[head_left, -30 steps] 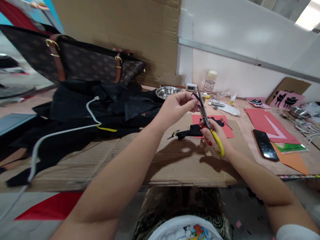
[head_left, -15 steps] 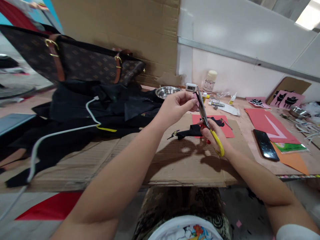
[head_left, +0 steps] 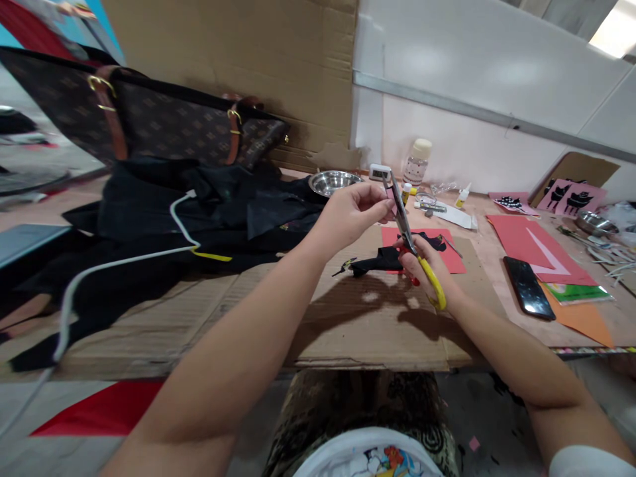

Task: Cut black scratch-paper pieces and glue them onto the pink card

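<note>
My left hand (head_left: 358, 213) pinches a small piece of pink paper (head_left: 390, 194) between thumb and fingertips, above the cardboard. My right hand (head_left: 426, 270) grips scissors (head_left: 403, 218) with one yellow handle loop and some red by the fingers. Their blades point up and away, parted a little, with the pink piece at them. Below my hands, crumpled black cloth (head_left: 380, 260) lies partly over a red sheet (head_left: 454, 262). Part of the pink piece is hidden behind my fingers.
A metal bowl (head_left: 335, 182), glue bottle (head_left: 463, 196) and lidded jar (head_left: 417, 162) stand behind my hands. A phone (head_left: 529, 288) and red paper (head_left: 566, 258) lie right. Black fabric (head_left: 173, 218), a white cable (head_left: 74, 291) and a brown bag (head_left: 169, 119) are left.
The scissor blades stand slightly further apart at their tips, and more of the pink piece shows between them. Both hands have stayed nearly in place.
</note>
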A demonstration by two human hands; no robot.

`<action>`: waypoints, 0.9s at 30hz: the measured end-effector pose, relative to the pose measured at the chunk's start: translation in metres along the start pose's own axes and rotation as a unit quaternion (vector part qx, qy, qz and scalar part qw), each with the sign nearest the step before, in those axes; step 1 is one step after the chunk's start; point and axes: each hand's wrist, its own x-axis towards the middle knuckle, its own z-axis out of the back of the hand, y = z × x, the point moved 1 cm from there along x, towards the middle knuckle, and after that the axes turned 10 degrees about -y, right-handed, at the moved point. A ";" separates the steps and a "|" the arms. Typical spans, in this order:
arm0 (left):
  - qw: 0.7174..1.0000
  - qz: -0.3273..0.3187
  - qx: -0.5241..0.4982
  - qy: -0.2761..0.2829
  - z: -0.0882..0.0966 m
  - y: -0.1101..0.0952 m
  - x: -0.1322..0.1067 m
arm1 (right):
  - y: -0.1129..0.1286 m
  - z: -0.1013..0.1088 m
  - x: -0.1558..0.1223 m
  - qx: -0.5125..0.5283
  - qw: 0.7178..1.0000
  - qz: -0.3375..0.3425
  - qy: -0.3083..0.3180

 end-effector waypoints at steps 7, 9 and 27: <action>1.000 0.003 -0.008 0.001 0.000 -0.001 0.000 | -0.003 0.000 0.001 0.006 1.000 -0.019 -0.005; 1.000 0.007 -0.006 0.000 0.000 -0.001 0.000 | -0.004 0.000 0.001 0.003 1.000 -0.019 -0.005; 1.000 0.011 -0.006 0.002 0.002 0.001 0.002 | 0.002 -0.001 -0.001 0.005 1.000 -0.021 -0.015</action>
